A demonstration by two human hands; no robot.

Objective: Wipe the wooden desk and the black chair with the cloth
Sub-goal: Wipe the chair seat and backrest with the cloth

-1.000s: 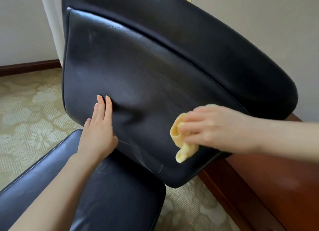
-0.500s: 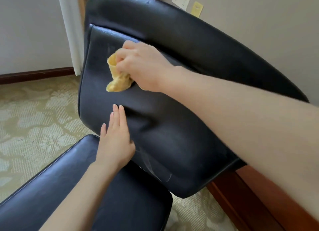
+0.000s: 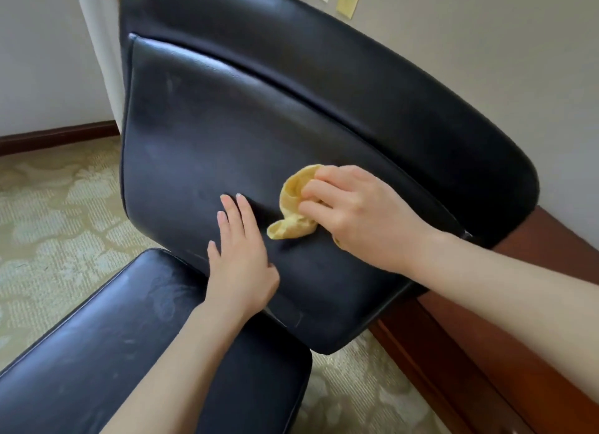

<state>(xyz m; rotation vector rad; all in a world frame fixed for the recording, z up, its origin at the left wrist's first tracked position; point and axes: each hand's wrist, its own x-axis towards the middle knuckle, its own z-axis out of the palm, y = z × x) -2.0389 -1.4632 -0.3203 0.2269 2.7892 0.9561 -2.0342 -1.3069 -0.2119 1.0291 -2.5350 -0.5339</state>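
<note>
Two hands are on the black chair (image 3: pixel 201 135), and most of the risk lies in how they share it. Furthest left, the patterned carpet (image 3: pixel 48 226) is the chair's footing; a hard push could, I judge, swivel or shift it, though its base is out of view. The seat cushion (image 3: pixel 107 362) at lower left shows pale smears and looks unwiped, easy to forget while attention sits on the backrest. The left hand (image 3: pixel 241 265) lies open, fingers straight and flat against the lower backrest, bracing it; if that palm slides on the smooth covering, the backrest may tip away under pressure. Just right of its fingertips, the yellow cloth (image 3: pixel 293 213) is bunched in the right hand (image 3: pixel 359 219), whose fingers curl round it and press it to the backrest. So small a wad covers little and may leave streaks or missed strips. At far right the wooden surface (image 3: pixel 505 336) stands close behind the chair; a shove could knock the backrest against its edge.
</note>
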